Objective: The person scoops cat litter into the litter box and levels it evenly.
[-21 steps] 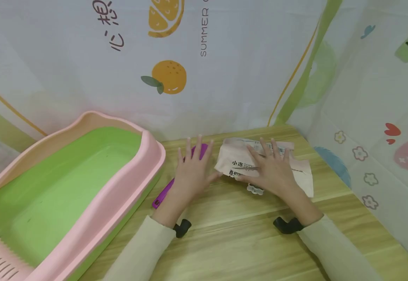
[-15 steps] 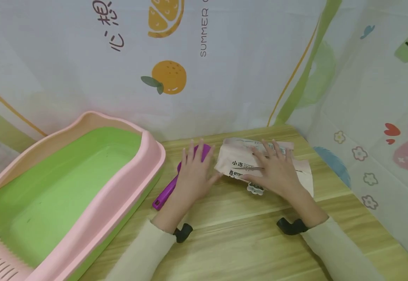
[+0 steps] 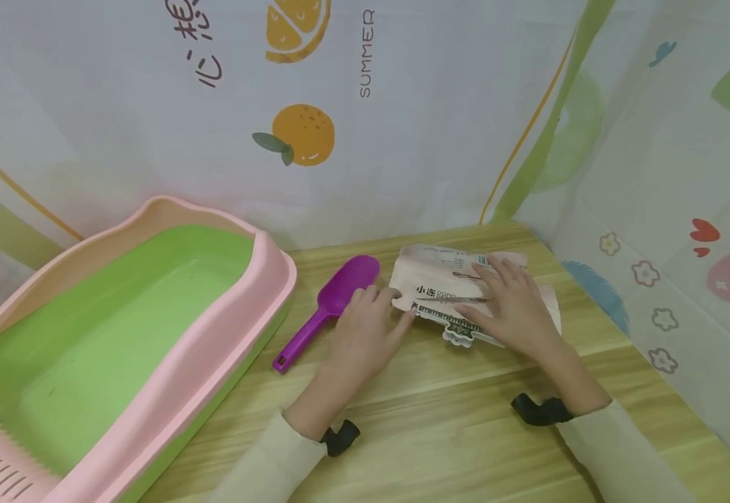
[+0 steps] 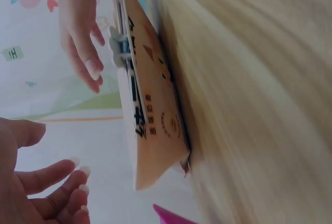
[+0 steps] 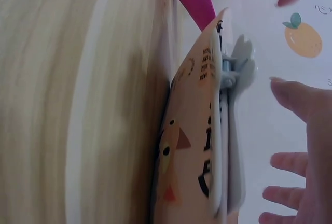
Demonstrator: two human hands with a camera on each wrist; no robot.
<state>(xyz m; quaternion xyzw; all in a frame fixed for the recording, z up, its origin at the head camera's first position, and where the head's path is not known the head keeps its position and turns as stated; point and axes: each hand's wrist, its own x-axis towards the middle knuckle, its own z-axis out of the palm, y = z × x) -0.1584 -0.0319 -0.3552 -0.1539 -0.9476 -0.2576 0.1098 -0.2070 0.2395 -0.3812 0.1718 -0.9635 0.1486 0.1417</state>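
Observation:
A pale pink printed bag (image 3: 430,276) lies folded on the table, with a light sealing clip (image 5: 228,110) along its near edge. The clip's flower-shaped lever (image 3: 457,338) sticks out toward me. My left hand (image 3: 365,334) hovers by the bag's left corner, its fingers loosely bent and holding nothing. Over the bag's right part is my right hand (image 3: 520,307), fingers spread, apart from the clip in the right wrist view. A thin grey pointed strip (image 3: 449,300) shows on top of the bag, its right end hidden by the right hand.
A purple scoop (image 3: 342,286) lies left of the bag, its handle toward me. Farther left stands a large green litter tray (image 3: 273,269) with a pink rim. Printed curtains (image 3: 402,161) hang behind the wooden table (image 3: 415,426) and along its right side.
My left hand has drawn back and to the right, uncovering the purple scoop, and its fingers have bent. My right hand has shifted right, baring more of the bag and the clip.

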